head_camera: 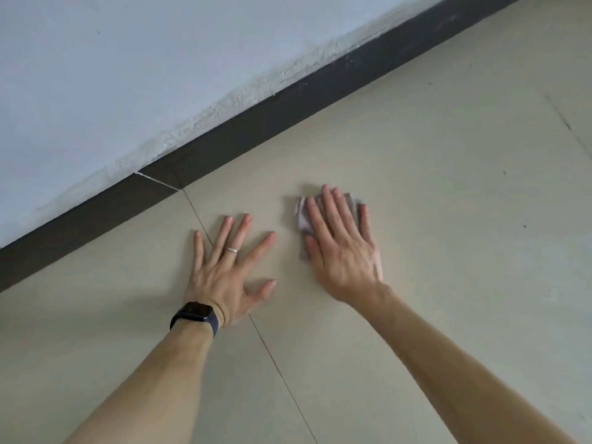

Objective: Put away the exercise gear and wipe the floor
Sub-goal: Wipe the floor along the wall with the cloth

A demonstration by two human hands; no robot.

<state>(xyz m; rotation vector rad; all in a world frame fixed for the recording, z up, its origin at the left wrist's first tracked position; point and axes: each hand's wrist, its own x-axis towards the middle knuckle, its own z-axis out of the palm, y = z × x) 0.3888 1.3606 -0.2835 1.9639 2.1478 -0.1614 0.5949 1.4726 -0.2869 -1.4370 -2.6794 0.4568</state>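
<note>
Pressing a cloth [300, 219] to the floor [448, 187], right hand [344, 251] flat (left hand [224, 274] spread beside it).

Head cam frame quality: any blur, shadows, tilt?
Head view: the right hand and the crumpled grey-purple cloth under it look slightly motion-blurred; the left hand is sharper. A soft shadow lies on the beige tiled floor beside the left forearm. The black skirting board runs diagonally: tilted frame.

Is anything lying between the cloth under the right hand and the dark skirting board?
Nothing visible: only bare beige floor tiles between the small grey-purple cloth under the right hand and the dark skirting board.
</note>
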